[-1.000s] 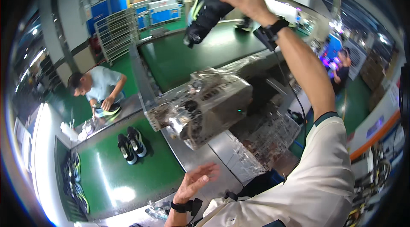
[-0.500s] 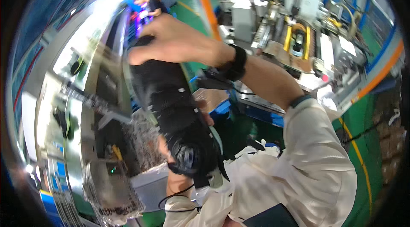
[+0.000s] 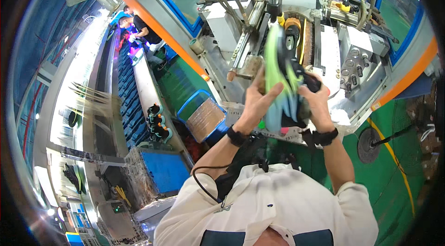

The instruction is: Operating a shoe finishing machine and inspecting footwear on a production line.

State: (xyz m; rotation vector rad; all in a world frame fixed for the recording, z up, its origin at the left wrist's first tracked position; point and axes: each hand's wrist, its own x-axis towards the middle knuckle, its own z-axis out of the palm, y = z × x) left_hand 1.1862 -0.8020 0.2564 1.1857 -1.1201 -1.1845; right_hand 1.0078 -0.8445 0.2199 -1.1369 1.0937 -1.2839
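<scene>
A long grey conveyor bench (image 3: 147, 89) runs well left of the hands. Black shoes with green soles (image 3: 156, 123) stand on it. Beside it, a blue plastic crate (image 3: 202, 115) sits on the green floor (image 3: 389, 172).

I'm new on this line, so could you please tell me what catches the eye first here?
A black shoe with a bright green sole stands out, held up by the left hand and right hand before a grey machine with hoses. Lower left, a conveyor carries more shoes.

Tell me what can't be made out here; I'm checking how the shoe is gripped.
Head view only:
- Black shoe with lime-green sole: heel end hidden behind both hands.
- Right hand: fingertips hidden behind the shoe.
- Left hand: palm side faces away.
- Grey press machine: top cut off by frame edge.
</scene>
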